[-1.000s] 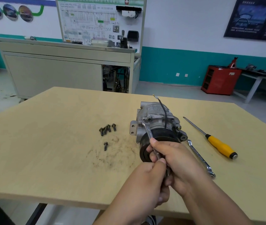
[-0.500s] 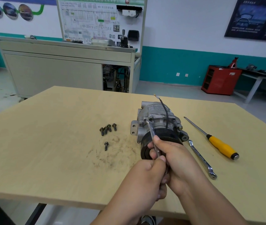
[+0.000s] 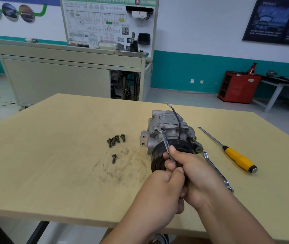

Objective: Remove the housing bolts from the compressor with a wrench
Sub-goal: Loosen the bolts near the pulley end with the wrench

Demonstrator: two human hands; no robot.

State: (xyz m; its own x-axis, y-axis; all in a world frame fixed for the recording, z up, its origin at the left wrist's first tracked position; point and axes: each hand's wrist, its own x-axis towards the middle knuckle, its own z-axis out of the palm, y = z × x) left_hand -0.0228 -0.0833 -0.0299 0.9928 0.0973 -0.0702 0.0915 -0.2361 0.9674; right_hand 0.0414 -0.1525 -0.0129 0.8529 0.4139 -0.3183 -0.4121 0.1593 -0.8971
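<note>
Five loose bolts (image 3: 117, 138) lie left of centre. At centre, the left hand (image 3: 163, 189) and right hand (image 3: 198, 175) both curl round the wrench (image 3: 165, 140), its head on a bolt atop the compressor (image 3: 170, 124). This looks like loosening; the next move calls for a steady swing.

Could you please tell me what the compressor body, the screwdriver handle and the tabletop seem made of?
Compressor body: probably cast aluminium, dull grey with a rough, ribbed surface. Screwdriver handle: likely plastic, smooth glossy yellow with black ends. Tabletop: pale wood-grain board, matte, perhaps laminate or veneer; dark grime smudges it.
</note>
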